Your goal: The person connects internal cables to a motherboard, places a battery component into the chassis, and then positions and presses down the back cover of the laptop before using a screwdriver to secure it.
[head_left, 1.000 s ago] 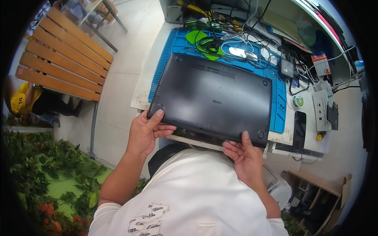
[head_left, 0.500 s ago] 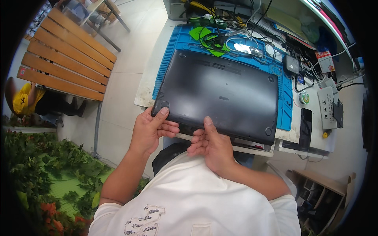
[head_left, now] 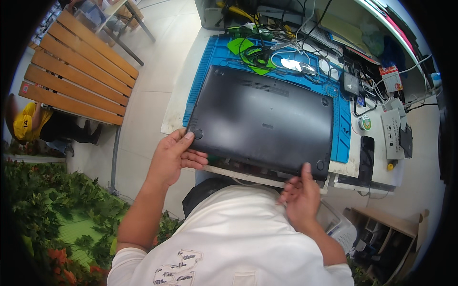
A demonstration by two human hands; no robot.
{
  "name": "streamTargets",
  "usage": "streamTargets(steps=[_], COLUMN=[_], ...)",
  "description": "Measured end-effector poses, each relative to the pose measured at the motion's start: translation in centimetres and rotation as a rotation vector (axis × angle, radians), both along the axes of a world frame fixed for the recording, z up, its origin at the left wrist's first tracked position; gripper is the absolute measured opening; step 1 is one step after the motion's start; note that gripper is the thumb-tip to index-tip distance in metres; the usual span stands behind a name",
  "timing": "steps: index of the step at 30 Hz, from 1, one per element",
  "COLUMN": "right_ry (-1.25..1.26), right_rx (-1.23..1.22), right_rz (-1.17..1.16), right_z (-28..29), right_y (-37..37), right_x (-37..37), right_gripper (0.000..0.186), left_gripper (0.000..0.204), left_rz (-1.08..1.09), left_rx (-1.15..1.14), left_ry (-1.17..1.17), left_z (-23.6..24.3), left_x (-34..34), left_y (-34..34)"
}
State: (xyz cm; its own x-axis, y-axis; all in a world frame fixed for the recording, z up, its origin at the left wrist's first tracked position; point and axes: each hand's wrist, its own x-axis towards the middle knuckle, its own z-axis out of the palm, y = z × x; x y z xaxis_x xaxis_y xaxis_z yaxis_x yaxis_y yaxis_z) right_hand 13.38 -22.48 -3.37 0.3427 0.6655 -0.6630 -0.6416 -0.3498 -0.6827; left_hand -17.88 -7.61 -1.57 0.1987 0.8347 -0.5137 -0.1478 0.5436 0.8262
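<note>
A black laptop [head_left: 267, 109] lies underside up, with round feet at its corners and a vent along its far side. My left hand [head_left: 171, 155] grips its near left corner, thumb on top and fingers curled below the edge. Close to the near right corner is my right hand [head_left: 303, 195]; its thumb lies over the edge, and its slightly blurred fingers bend beneath. Below the near edge runs a dark strip with small green and reddish bits, too dim to make out. A blue work mat [head_left: 341, 138] sticks out around the laptop.
Tangled cables and a green strap [head_left: 257, 57] lie beyond the laptop. To the right are a phone [head_left: 366, 155], a solder spool [head_left: 364, 123] and a white box [head_left: 393, 133]. A slatted wooden bench [head_left: 78, 71] and a seated person [head_left: 31, 121] appear at left.
My right hand has slid rightward along the near edge, from its middle to near the right corner. The laptop and my left hand have shifted slightly left and nearer in the picture.
</note>
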Motion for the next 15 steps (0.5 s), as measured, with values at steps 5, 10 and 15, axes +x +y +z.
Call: streamTargets(steps=[5,10,15], right_ry=[-0.155,0.028,-0.008], right_rx=[-0.052,-0.055,-0.103], right_rz=[0.017,0.409,0.885], right_z=[0.4,1.1,2.5], right_y=[-1.5,-1.3,1.1], right_x=[5.0,10.9,15.3], right_gripper=[0.059,0.067,0.08], left_gripper=[0.03,0.028,0.034], left_rz=[-0.105,-0.255,-0.367], left_rx=[-0.031,-0.037,-0.054], left_ry=[0.149,0.268,0.346], left_z=[0.5,0.2,2.1], left_x=[-2.0,-3.6,-2.1], left_y=[2.7,6.9,9.5])
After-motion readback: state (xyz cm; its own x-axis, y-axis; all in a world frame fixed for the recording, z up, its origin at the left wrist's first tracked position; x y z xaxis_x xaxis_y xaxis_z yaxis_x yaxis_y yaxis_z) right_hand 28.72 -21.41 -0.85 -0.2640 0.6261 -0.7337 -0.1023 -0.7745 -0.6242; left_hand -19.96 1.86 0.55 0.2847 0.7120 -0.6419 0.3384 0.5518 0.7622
